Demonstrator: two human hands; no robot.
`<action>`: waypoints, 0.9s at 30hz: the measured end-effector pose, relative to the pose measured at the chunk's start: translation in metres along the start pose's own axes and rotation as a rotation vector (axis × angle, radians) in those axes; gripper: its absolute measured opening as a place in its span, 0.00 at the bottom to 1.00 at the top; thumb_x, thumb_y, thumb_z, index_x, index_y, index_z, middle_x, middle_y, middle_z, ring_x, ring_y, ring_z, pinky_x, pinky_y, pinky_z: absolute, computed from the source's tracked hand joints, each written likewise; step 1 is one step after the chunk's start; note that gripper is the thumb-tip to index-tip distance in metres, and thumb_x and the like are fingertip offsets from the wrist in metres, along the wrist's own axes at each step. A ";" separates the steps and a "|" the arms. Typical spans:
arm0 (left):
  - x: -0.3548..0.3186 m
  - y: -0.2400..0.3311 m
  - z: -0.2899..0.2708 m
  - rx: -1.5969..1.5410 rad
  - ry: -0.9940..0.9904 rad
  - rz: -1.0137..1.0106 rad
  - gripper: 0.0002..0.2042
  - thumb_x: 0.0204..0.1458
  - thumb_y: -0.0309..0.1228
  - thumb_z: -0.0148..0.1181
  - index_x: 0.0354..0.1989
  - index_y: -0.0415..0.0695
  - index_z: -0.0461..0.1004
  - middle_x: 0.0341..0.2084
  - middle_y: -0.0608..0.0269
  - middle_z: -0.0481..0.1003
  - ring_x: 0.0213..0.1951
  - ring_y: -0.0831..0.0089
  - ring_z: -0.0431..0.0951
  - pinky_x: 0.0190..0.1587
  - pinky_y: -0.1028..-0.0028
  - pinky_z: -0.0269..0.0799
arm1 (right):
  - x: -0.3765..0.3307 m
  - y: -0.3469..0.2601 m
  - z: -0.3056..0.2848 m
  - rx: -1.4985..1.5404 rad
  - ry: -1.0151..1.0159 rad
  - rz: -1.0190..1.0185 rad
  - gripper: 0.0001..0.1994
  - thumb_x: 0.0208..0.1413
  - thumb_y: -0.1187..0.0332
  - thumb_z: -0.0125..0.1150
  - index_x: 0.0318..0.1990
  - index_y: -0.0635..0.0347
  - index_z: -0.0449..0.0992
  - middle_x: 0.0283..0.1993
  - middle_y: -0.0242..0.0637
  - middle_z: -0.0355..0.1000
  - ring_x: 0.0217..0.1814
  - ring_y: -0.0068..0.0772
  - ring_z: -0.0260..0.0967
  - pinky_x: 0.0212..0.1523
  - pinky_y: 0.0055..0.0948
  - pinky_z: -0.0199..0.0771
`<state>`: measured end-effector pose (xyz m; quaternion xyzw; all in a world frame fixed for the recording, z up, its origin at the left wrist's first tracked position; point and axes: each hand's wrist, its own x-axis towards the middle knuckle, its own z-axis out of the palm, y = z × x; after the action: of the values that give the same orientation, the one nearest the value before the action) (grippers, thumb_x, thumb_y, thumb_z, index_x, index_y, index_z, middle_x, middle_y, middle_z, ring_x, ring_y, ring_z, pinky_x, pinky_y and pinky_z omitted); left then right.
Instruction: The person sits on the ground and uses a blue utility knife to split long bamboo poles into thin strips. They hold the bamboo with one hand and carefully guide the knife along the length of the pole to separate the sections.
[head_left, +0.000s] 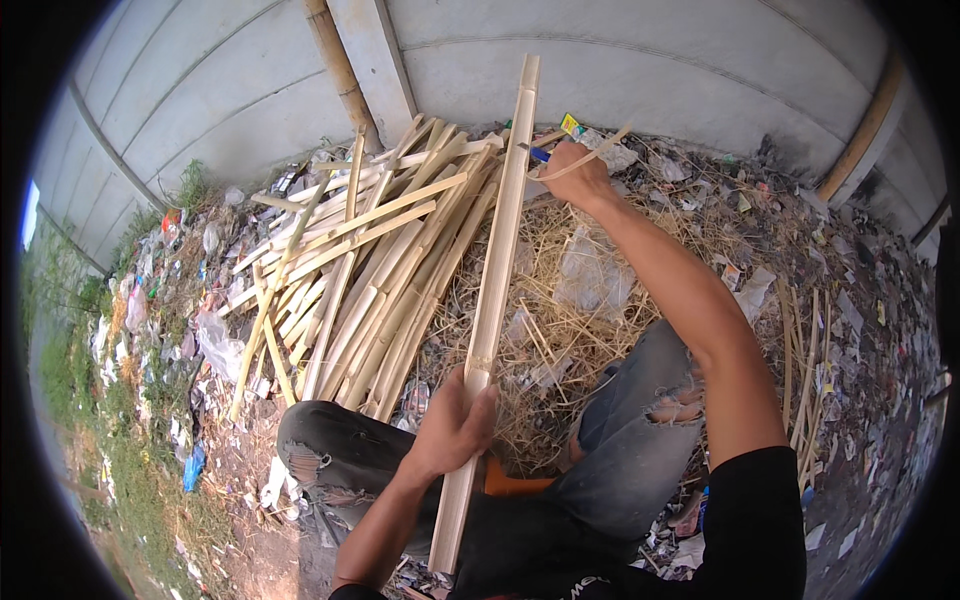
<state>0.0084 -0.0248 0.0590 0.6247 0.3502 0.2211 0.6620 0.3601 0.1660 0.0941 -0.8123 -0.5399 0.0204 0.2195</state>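
A long split bamboo length [505, 215], its hollow face up, slants from my lap toward the wall. My left hand [455, 425] is closed around its lower part, the thumb lying along the near side. Farther out, my right hand [580, 175] is closed on a knife [541, 155] with a blue handle. The short dark blade meets the bamboo's right edge near its far end. A thin pale bamboo strip [608, 142] curves past the right hand; whether the fingers also touch it, I cannot tell.
Split bamboo pieces [400, 290] lie piled at left, close to my bent knee. Fine shavings [560, 320] and litter cover the ground ahead. A grey panel wall [600, 60] with a bamboo pole [340, 70] stands behind. An orange object [510, 482] shows between my legs.
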 end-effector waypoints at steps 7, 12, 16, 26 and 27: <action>-0.096 -0.035 -0.026 -0.156 -0.187 -0.305 0.20 0.66 0.36 0.62 0.55 0.33 0.66 0.21 0.66 0.73 0.17 0.80 0.72 0.19 0.78 0.66 | 0.000 0.145 -0.035 -0.131 0.088 0.352 0.17 0.54 0.62 0.63 0.44 0.68 0.84 0.48 0.58 0.81 0.51 0.59 0.80 0.51 0.50 0.80; -0.074 -0.034 -0.029 0.041 -0.063 -0.227 0.22 0.62 0.34 0.67 0.56 0.32 0.68 0.23 0.65 0.76 0.19 0.81 0.76 0.19 0.79 0.71 | -0.015 0.153 -0.047 -0.135 -0.060 0.346 0.19 0.54 0.58 0.63 0.41 0.69 0.83 0.47 0.59 0.81 0.49 0.59 0.80 0.50 0.50 0.79; -0.042 -0.023 -0.020 0.033 0.064 -0.086 0.24 0.64 0.32 0.64 0.61 0.33 0.63 0.23 0.68 0.74 0.18 0.82 0.74 0.19 0.79 0.70 | -0.031 0.101 -0.034 -0.030 -0.231 0.091 0.21 0.53 0.54 0.65 0.30 0.69 0.81 0.31 0.58 0.79 0.39 0.59 0.80 0.44 0.50 0.78; 0.031 0.010 0.001 0.020 0.168 0.095 0.24 0.66 0.30 0.59 0.64 0.34 0.58 0.24 0.68 0.72 0.15 0.82 0.70 0.16 0.78 0.66 | -0.124 -0.032 -0.029 0.023 -0.298 -0.490 0.12 0.52 0.64 0.61 0.27 0.66 0.81 0.26 0.57 0.77 0.33 0.60 0.79 0.40 0.51 0.80; 0.037 0.014 0.005 0.000 0.179 0.088 0.24 0.66 0.30 0.59 0.64 0.34 0.58 0.24 0.67 0.72 0.15 0.81 0.70 0.15 0.78 0.65 | -0.130 -0.035 -0.025 0.029 -0.319 -0.516 0.12 0.51 0.64 0.61 0.27 0.66 0.81 0.28 0.57 0.78 0.34 0.60 0.80 0.41 0.51 0.81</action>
<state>0.0385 0.0000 0.0655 0.6173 0.3801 0.3048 0.6177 0.2819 0.0534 0.1032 -0.6316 -0.7558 0.0991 0.1415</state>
